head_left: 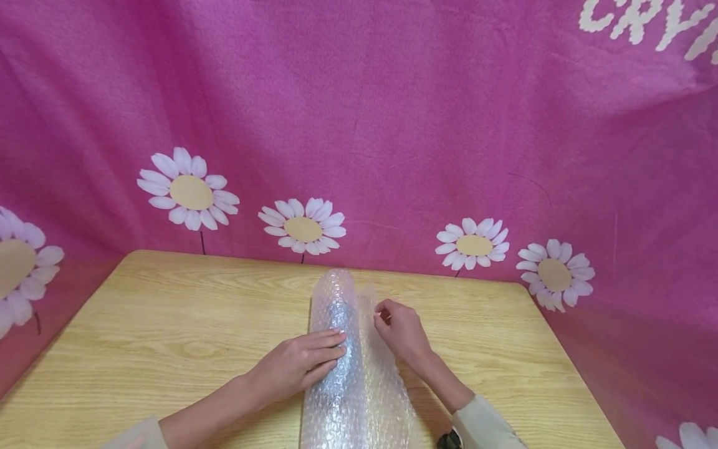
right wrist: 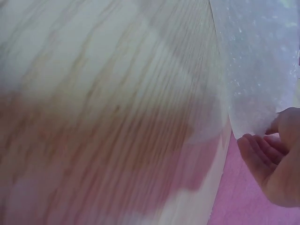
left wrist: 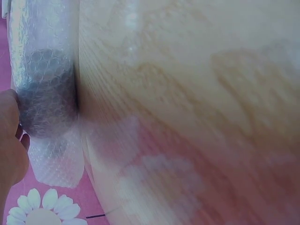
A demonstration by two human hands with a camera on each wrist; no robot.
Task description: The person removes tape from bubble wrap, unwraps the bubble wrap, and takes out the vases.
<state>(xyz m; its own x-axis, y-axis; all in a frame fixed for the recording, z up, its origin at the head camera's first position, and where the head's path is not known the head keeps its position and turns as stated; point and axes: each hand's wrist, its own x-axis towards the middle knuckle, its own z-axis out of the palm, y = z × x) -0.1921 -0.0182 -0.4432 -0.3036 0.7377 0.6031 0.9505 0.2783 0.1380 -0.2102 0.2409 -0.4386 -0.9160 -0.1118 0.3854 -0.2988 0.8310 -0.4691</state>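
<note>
A long roll of clear bubble wrap (head_left: 336,399) lies lengthwise on the table, with something bluish and dark inside it; in the left wrist view this dark object (left wrist: 47,103) shows through the layers. My left hand (head_left: 288,368) rests on the roll's left side and top, fingers nearly straight. To the right, a loose flap of the wrap (head_left: 384,386) spreads out beside the roll. My right hand (head_left: 404,333) pinches the flap's far right edge between thumb and fingers; the right wrist view shows that hand (right wrist: 276,164) at the corner of the sheet (right wrist: 258,70).
The wooden table (head_left: 185,330) extends to both sides of the wrap. Behind it hangs a pink cloth (head_left: 381,125) with white daisies and pale lettering, which also runs along the left and right sides. A dark watch (head_left: 450,439) sits at the right wrist.
</note>
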